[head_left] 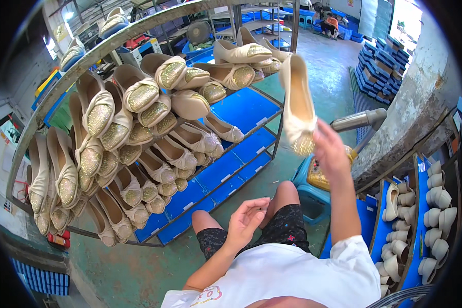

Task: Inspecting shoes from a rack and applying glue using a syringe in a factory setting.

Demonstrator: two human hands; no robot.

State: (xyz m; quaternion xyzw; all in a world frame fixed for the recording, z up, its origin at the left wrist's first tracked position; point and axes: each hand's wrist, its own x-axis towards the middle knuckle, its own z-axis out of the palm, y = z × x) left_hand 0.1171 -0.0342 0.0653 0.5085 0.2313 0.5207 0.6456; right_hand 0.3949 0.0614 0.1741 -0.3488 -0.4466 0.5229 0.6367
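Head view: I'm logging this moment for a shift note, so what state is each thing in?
Cream shoe: held up at its glittery toe, heel upward.
Right hand: raised, gripping the shoe's toe.
Left hand: open, empty, palm up above the lap.
Blue rack: upper left shelves full of shoes, lower right shelves bare.
Right-side rack: holds pale shoe parts in rows.
Blue stool: upright on the floor.

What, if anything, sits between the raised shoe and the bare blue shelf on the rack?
Nothing visible. The right hand holds the shoe up in open air beside the rack; the bare blue shelf lies just left.
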